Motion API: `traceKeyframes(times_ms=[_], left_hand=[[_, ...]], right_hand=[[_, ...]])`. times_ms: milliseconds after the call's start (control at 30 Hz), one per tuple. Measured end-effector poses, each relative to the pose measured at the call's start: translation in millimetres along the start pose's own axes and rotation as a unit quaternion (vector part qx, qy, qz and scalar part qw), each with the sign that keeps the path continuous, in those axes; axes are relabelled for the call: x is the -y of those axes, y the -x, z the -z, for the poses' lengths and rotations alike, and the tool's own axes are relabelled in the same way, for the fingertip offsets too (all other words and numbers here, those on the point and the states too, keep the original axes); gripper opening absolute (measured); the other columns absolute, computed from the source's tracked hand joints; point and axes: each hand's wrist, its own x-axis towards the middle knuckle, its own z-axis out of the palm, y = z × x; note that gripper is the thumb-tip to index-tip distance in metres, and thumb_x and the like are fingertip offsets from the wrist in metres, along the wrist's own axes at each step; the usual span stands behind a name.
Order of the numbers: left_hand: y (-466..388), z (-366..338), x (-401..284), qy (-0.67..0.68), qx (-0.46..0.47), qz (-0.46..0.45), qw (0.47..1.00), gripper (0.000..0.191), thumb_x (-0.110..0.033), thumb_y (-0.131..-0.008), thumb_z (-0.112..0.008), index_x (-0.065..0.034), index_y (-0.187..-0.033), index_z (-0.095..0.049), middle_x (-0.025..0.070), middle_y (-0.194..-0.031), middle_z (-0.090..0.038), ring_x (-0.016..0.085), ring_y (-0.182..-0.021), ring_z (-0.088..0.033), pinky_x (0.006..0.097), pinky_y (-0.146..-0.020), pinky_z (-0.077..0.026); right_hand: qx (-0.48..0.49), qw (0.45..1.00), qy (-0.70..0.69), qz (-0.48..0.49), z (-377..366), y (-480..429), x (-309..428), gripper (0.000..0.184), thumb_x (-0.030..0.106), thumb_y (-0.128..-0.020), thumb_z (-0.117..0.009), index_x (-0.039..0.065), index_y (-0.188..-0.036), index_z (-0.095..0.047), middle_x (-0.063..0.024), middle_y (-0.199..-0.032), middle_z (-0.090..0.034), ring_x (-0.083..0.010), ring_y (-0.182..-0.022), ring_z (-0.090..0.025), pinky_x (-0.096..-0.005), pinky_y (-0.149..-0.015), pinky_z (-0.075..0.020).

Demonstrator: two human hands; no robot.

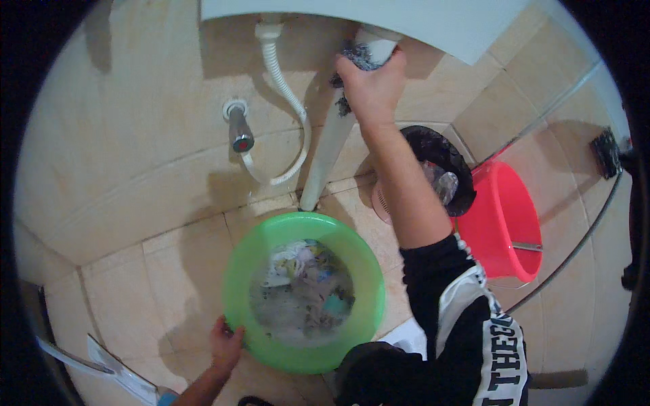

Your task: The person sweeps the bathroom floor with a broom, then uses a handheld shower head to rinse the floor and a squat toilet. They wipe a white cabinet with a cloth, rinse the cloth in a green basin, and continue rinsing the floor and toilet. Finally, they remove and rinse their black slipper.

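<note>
My right hand (373,83) is wrapped around the white drain pipe (383,46) under a washbasin. Dark silvery fuzzy material (361,55), possibly steel wool, sits between palm and pipe. More dark tufts cling to the sloping pipe (330,147) just below. Down at lower left, my left hand (226,342) holds the rim of a green plastic basin (363,248), thumb over the edge. Cloudy grey water in that basin covers part of a heap of wet fabric (304,274), with a turquoise piece (335,304) at its right.
The washbasin (325,7) overhangs the wall. A ribbed white hose (279,76) loops to an angle valve (239,132). At right stand a bin with a black liner (459,195) and a red bucket (500,218). A grey shower hose (579,243) hangs nearby.
</note>
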Motion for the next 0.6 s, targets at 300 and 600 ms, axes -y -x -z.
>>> traceKeyframes(times_ms=[300,600], left_hand=[[5.3,0.4,17.0,0.007,-0.037,-0.01,0.999,0.03,-0.001,-0.073,-0.055,0.0046,-0.103,-0.049,0.0106,-0.089,-0.058,0.017,-0.078,-0.057,0.0284,-0.067,-0.048],[-6.7,-3.7,46.5,0.039,-0.048,-0.002,0.998,0.029,0.001,-0.069,-0.054,0.0052,-0.098,-0.051,0.0096,-0.088,-0.058,0.015,-0.079,-0.056,0.0285,-0.068,-0.047]], right_hand=[[0.115,0.981,0.009,-0.159,4.9,151.5,-109.7,0.062,0.011,-0.055,-0.069,-0.002,-0.109,-0.041,-0.0161,-0.092,-0.052,-0.0296,-0.082,-0.053,-0.039,-0.077,-0.0427],[-0.049,0.996,0.059,-0.037,20.6,55.8,-139.2,0.067,0.014,-0.058,-0.07,-0.001,-0.114,-0.038,-0.0183,-0.099,-0.051,-0.0319,-0.093,-0.051,-0.0388,-0.084,-0.0387]])
